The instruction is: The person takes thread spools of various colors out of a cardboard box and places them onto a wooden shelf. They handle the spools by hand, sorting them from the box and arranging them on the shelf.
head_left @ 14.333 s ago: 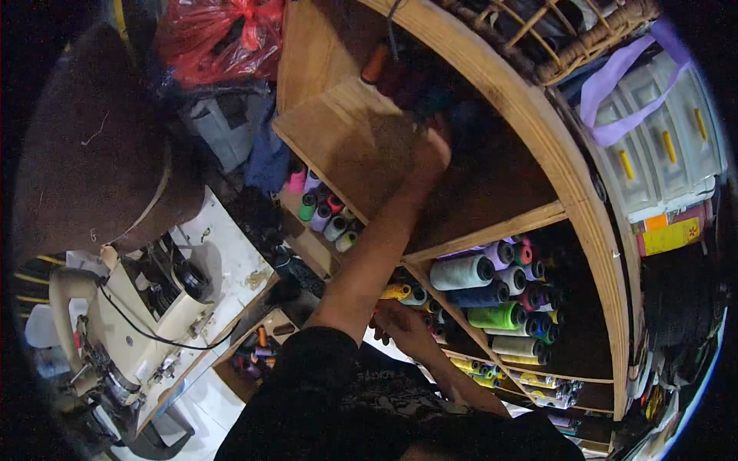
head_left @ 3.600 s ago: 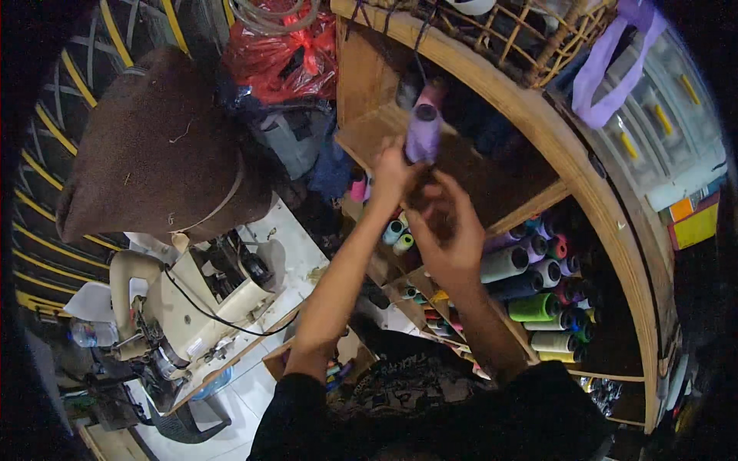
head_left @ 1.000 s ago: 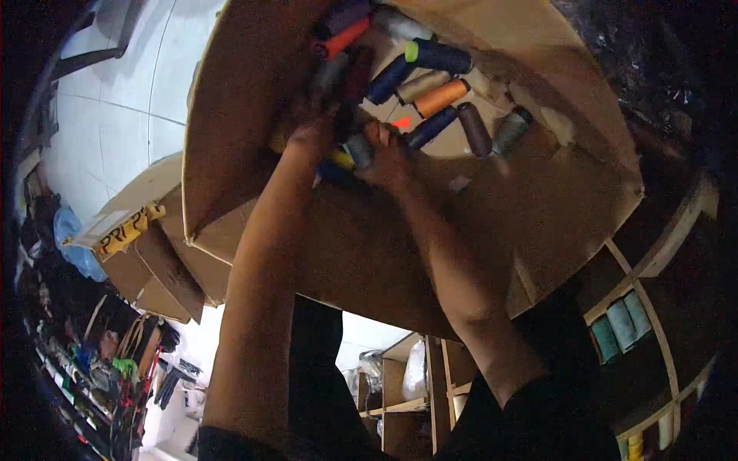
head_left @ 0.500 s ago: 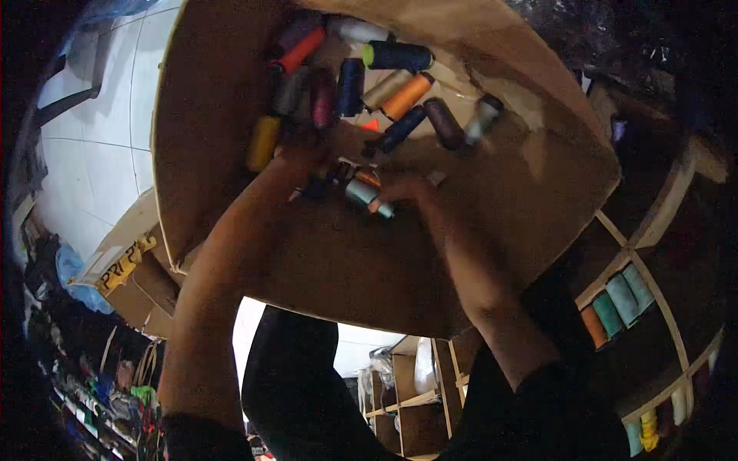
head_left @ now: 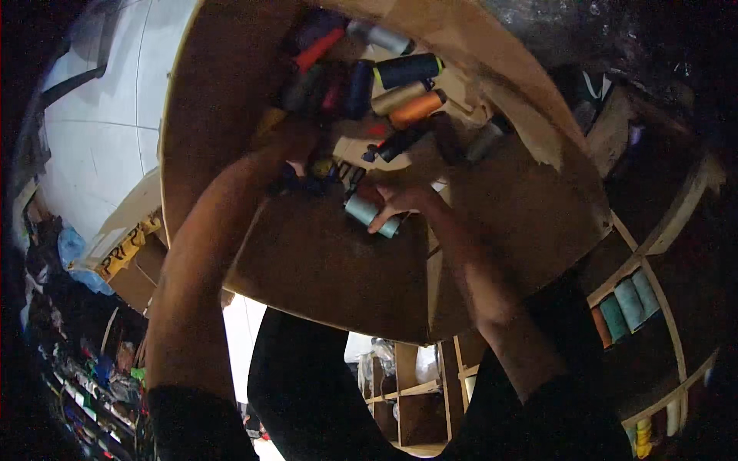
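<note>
Head view: right hand [head_left: 400,201] has its fingers curled over a pale blue-green thread spool [head_left: 371,214], which lies on its side on the box floor right under the palm; looks like a grip, fingers narrow around it. Left hand [head_left: 296,150] reaches deeper into the cardboard box [head_left: 338,276], w/ fingers buried among dark spools; can't tell if it holds one or lies flat.

Just beyond both hands sits the heap of spools: an orange spool [head_left: 416,108], a tan one [head_left: 399,97] touching it, a dark teal one w/ yellow end [head_left: 408,70] past those, a red one [head_left: 319,49] farther left.

Step in hand, as a judgement: sorting through spools in the box, pale one being picked. Next move prob. calls for a firm pinch and a lift clear of the neighbours.

Off to the right, well apart, a wooden shelf [head_left: 653,238] w/ more teal spools [head_left: 629,303].
</note>
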Action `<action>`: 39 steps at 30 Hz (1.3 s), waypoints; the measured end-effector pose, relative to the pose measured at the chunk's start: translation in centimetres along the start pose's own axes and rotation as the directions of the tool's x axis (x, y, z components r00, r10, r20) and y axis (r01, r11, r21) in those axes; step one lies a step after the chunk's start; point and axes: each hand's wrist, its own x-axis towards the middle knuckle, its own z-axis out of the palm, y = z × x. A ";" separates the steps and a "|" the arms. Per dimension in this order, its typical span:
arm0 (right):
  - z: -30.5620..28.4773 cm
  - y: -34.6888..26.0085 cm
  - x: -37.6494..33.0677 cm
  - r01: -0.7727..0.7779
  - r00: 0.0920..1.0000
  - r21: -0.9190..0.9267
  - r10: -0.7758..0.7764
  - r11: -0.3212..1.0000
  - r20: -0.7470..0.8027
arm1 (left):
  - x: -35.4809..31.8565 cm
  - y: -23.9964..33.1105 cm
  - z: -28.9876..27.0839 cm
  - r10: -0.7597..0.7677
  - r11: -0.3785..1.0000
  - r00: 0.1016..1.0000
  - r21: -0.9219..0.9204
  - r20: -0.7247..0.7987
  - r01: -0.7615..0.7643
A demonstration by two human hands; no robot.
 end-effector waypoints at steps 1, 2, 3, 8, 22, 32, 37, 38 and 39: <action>0.0 0.5 0.4 -0.073 0.997 0.007 0.073 0.997 -0.001 | -0.1 -0.1 -0.5 0.013 1.000 0.997 -0.022 0.075 -0.011; 0.1 0.9 0.7 -0.144 0.990 0.014 0.144 0.989 -0.003 | -0.2 0.2 -0.9 0.022 0.999 0.988 -0.048 0.150 -0.015; 0.4 1.3 0.8 -0.143 0.990 0.016 0.143 0.990 0.002 | -0.5 0.5 -1.0 0.040 0.996 0.971 -0.084 0.238 -0.021; 1.3 -0.2 1.4 0.041 0.993 0.150 -0.023 0.988 -0.118 | -2.2 1.7 -0.8 0.162 0.963 0.877 -0.268 0.452 -0.040; 3.1 1.0 4.4 0.078 0.974 -0.171 -0.111 0.982 -0.195 | -5.4 3.9 -0.3 0.190 0.973 0.976 0.111 0.106 -0.201; 1.9 2.9 -0.4 0.189 0.961 0.693 0.016 0.696 -0.277 | 0.1 5.5 3.6 -0.053 0.982 0.995 0.187 0.087 0.036; 1.2 2.8 -2.8 0.548 0.830 0.661 -0.432 0.513 -0.352 | 0.1 6.3 3.8 -0.085 0.980 0.992 0.190 0.095 0.066; 0.8 2.3 -4.3 0.499 0.861 0.739 -0.359 0.453 -0.361 | 0.1 6.6 3.6 -0.075 0.982 0.993 0.182 0.088 0.057; 0.4 4.2 -3.8 0.612 0.764 0.719 -0.480 0.329 -0.431 | 0.4 7.6 3.5 -0.056 0.982 0.995 0.182 0.082 0.040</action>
